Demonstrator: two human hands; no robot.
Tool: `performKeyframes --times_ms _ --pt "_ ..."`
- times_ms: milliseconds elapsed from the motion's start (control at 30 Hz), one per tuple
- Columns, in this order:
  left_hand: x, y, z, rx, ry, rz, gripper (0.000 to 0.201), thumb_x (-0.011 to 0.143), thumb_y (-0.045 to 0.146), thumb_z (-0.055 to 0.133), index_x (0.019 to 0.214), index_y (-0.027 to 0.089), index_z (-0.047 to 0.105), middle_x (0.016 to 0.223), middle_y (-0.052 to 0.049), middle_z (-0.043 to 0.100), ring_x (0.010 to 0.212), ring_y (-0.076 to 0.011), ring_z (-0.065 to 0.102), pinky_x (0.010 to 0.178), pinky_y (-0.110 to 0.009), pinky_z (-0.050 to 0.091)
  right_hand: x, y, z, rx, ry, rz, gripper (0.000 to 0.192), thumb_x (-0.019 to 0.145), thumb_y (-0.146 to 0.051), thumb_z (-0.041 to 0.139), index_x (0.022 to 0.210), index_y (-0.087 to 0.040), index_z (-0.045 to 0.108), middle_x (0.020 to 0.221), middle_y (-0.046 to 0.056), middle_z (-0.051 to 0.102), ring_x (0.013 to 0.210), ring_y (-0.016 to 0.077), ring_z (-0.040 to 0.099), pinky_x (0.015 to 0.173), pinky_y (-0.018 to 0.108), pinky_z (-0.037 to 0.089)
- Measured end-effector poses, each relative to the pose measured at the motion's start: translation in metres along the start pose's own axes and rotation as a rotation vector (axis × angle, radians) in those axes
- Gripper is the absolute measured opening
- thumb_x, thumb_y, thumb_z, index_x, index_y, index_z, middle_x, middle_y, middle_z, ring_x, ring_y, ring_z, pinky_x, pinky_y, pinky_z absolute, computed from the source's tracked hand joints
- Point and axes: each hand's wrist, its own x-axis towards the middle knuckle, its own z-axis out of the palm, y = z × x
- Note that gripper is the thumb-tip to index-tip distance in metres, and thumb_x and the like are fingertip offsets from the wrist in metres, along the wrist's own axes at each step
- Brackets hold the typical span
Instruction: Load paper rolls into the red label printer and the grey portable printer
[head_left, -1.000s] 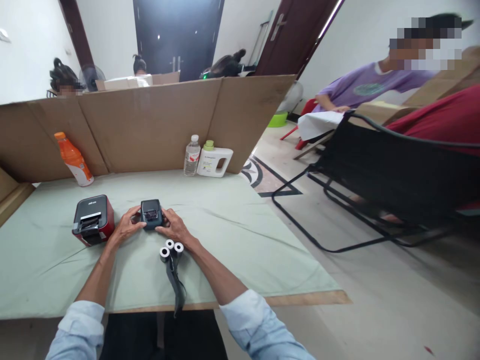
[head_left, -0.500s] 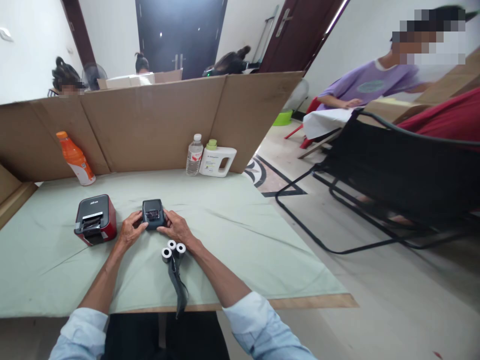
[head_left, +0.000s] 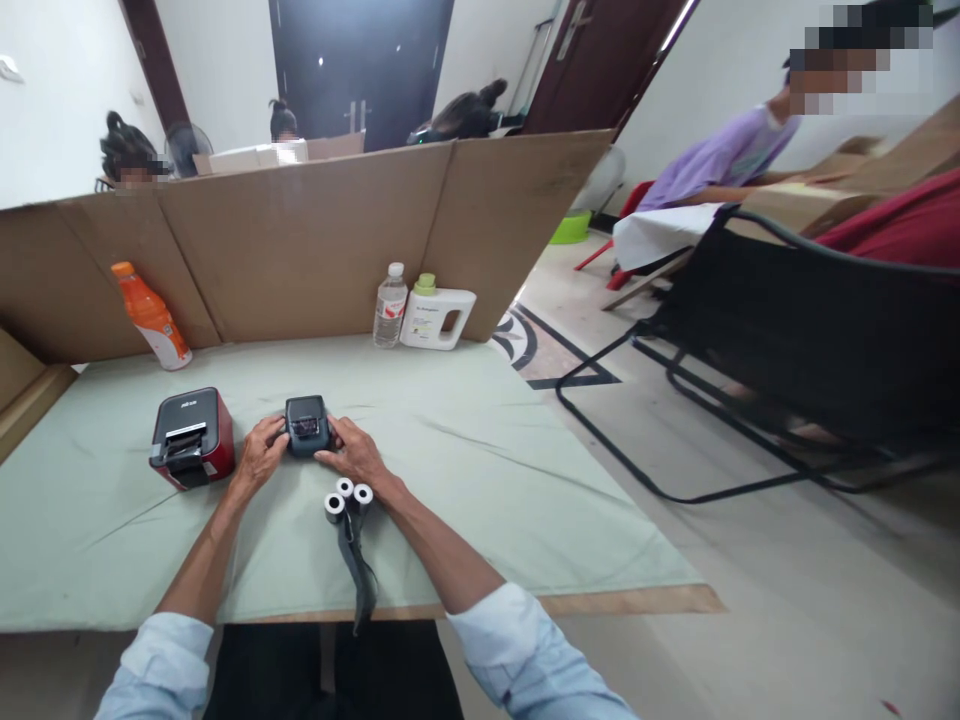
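A small dark portable printer (head_left: 306,428) with a shiny window on its top lies on the green tablecloth in front of me. My left hand (head_left: 262,450) holds its left side, with the thumb at the near left corner. On the opposite side, my right hand (head_left: 354,450) has its fingers and thumb against the casing. Three small white paper rolls (head_left: 334,507) stand between my forearms, beside a dark strap (head_left: 358,575) that hangs over the table's front edge. To the left of my left hand is a larger black and red printer (head_left: 193,437).
A cardboard wall (head_left: 300,240) runs along the back of the table. Against it stand an orange bottle (head_left: 152,318), a clear water bottle (head_left: 390,308) and a white jug (head_left: 437,318). A black folding chair (head_left: 787,330) and a person in purple (head_left: 720,160) are to the right.
My left thumb has drawn back slightly along the small printer's left side. My right hand and the small printer stay put. The person in purple has leaned and reached further toward the cardboard.
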Motion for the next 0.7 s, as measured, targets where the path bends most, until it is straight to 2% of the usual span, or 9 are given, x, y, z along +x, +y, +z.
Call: performKeyframes --times_ms 67,167,300,433,533,700 --pt "0.005 0.000 0.001 0.013 0.005 0.013 0.034 0.091 0.029 0.058 0.116 0.020 0.078 0.131 -0.011 0.072 0.126 -0.0276 0.064 0.115 -0.046 0.048 0.000 -0.001 -0.001 -0.018 -0.006 0.004 0.056 0.082 -0.036 0.080 0.133 -0.024 0.060 0.100 0.002 0.059 0.083 0.0185 0.057 0.081 0.031 0.051" --pt "0.015 0.001 0.001 -0.002 -0.011 -0.012 0.028 0.088 0.026 0.058 0.103 0.020 0.081 0.116 -0.010 0.077 0.114 -0.0264 0.069 0.110 -0.043 0.051 -0.001 -0.001 -0.002 -0.035 -0.016 0.006 0.057 0.082 -0.038 0.081 0.134 -0.024 0.060 0.103 0.003 0.060 0.087 0.0197 0.058 0.084 0.032 0.051" --pt "0.026 0.001 0.001 -0.109 0.033 -0.181 0.019 0.079 0.023 0.064 0.087 0.019 0.080 0.101 -0.008 0.080 0.105 -0.0272 0.070 0.101 -0.041 0.054 -0.001 -0.001 -0.001 -0.043 -0.027 0.020 0.060 0.082 -0.038 0.081 0.136 -0.021 0.059 0.104 0.004 0.060 0.087 0.0204 0.059 0.083 0.033 0.051" --pt "0.034 -0.001 0.003 -0.178 0.041 -0.307 0.013 0.075 0.024 0.065 0.079 0.016 0.075 0.078 -0.005 0.075 0.078 -0.0224 0.071 0.077 -0.035 0.058 0.000 -0.003 -0.001 -0.052 -0.023 0.034 0.060 0.082 -0.038 0.082 0.136 -0.023 0.060 0.101 0.003 0.061 0.085 0.0202 0.059 0.083 0.033 0.052" --pt "0.040 -0.002 0.005 -0.238 0.023 -0.384 0.011 0.075 0.025 0.066 0.079 0.015 0.070 0.064 -0.001 0.067 0.059 -0.0169 0.065 0.054 -0.026 0.050 0.000 -0.004 -0.001 -0.054 -0.032 0.040 0.060 0.082 -0.038 0.082 0.135 -0.020 0.060 0.101 0.004 0.062 0.083 0.0201 0.058 0.081 0.033 0.052" --pt "0.048 0.001 0.004 -0.334 -0.008 -0.494 0.016 0.074 0.026 0.074 0.081 0.014 0.065 0.059 0.000 0.063 0.048 -0.0129 0.060 0.041 -0.020 0.038 -0.001 -0.003 -0.001 -0.054 -0.029 0.036 0.057 0.083 -0.037 0.080 0.134 -0.021 0.060 0.100 0.003 0.062 0.081 0.0187 0.058 0.079 0.032 0.050"
